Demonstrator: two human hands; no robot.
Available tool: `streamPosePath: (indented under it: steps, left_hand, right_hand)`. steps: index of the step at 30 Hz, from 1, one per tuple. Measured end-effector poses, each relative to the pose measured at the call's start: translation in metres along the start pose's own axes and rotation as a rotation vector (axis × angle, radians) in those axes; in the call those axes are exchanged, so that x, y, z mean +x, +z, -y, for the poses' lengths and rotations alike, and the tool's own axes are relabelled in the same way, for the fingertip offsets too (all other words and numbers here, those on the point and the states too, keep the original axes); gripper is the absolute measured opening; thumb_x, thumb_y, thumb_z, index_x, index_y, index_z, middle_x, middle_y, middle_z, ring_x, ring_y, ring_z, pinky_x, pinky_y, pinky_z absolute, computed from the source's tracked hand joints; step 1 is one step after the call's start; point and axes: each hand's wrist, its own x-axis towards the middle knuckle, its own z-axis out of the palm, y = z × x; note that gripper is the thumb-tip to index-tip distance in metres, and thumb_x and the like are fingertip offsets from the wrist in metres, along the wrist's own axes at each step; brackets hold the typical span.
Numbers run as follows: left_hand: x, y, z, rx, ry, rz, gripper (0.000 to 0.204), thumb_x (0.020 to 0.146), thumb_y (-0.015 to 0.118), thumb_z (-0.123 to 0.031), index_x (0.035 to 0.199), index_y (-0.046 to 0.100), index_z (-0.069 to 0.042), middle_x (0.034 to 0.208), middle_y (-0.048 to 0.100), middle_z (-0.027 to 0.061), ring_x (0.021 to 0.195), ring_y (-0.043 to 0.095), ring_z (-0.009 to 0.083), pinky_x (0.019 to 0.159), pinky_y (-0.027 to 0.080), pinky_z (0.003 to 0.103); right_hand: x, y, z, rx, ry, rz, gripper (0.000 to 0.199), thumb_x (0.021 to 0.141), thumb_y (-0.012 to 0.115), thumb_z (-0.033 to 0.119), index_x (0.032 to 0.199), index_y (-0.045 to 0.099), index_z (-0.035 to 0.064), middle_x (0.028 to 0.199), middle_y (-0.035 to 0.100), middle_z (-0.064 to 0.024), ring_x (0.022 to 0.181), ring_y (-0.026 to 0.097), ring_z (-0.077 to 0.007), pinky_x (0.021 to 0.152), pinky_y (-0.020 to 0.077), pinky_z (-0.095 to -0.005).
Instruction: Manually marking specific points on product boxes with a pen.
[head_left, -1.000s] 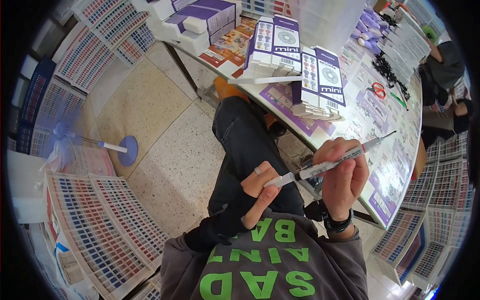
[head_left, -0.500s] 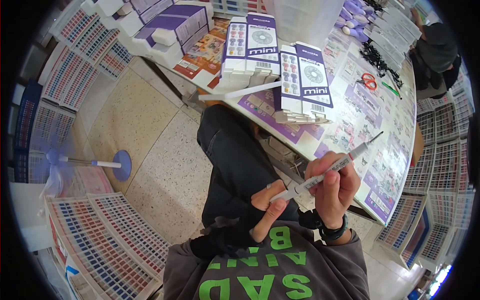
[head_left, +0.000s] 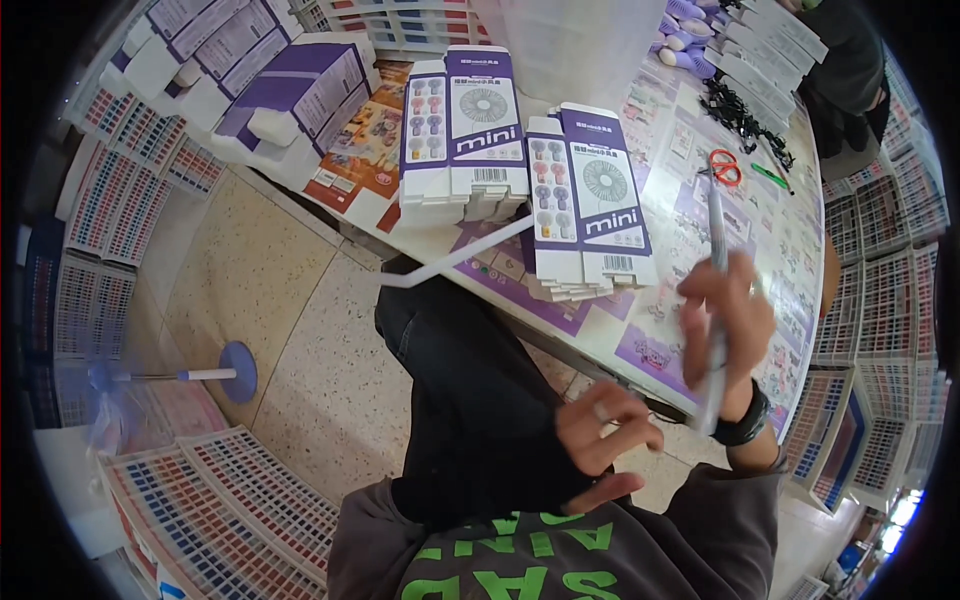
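Observation:
My right hand [head_left: 740, 318], with a dark band at its wrist, is raised over the near right edge of the table [head_left: 655, 320]. It is closed around a slim grey-white pen [head_left: 716, 225] that points away from me; motion blurs the pen and the fingers. My left hand [head_left: 608, 435] is in front of my body above my lap, its fingers apart and nothing in them. Beyond the hands lie two stacks of flattened purple-and-white fan cartons, a left stack [head_left: 466, 135] and a right stack [head_left: 590, 200]. A white strip [head_left: 455, 258] sticks out from between them past the table edge.
Red-handled scissors [head_left: 724, 168], a green pen [head_left: 772, 178], black cables [head_left: 742, 118] and purple handheld fans [head_left: 685, 38] lie farther right. A translucent bin [head_left: 570, 50] stands behind the cartons. Filled purple boxes [head_left: 300, 90] are at the left. A small fan [head_left: 238, 372] is by the floor; another person [head_left: 845, 75] is far right.
My right hand has moved right and away from me with the pen, which has turned more upright. My left hand has come off the pen's end, and its fingers have spread.

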Motion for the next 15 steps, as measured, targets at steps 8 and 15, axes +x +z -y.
streamPosePath:
  steps: [8, 15]
  left_hand:
    - [0.044, -0.059, 0.057, 0.900, 0.122, -0.390, 0.046, 0.055, 0.071, -0.004, 0.102, 0.069, -0.002, 0.111, 0.062, 0.0106, 0.103, 0.061, 0.0284, 0.081, 0.052, 0.037]
    - [0.041, -0.055, 0.076, 0.759, 0.120, -0.349, 0.042, 0.055, 0.074, -0.004, 0.097, 0.071, 0.001, 0.105, 0.065, 0.0107, 0.099, 0.062, 0.0263, 0.080, 0.055, 0.032]
  right_hand:
    - [0.041, 0.072, -0.036, 1.186, 0.607, -0.017, 0.045, 0.099, 0.046, 0.039, 0.109, 0.056, -0.0035, 0.083, 0.062, -0.0093, 0.067, 0.056, -0.0153, 0.059, 0.0444, -0.0271]
    - [0.041, 0.094, -0.048, 1.036, 0.670, 0.148, 0.025, 0.092, 0.055, 0.021, 0.098, 0.056, -0.0027, 0.081, 0.059, -0.0078, 0.060, 0.051, -0.0116, 0.062, 0.0428, -0.0262]
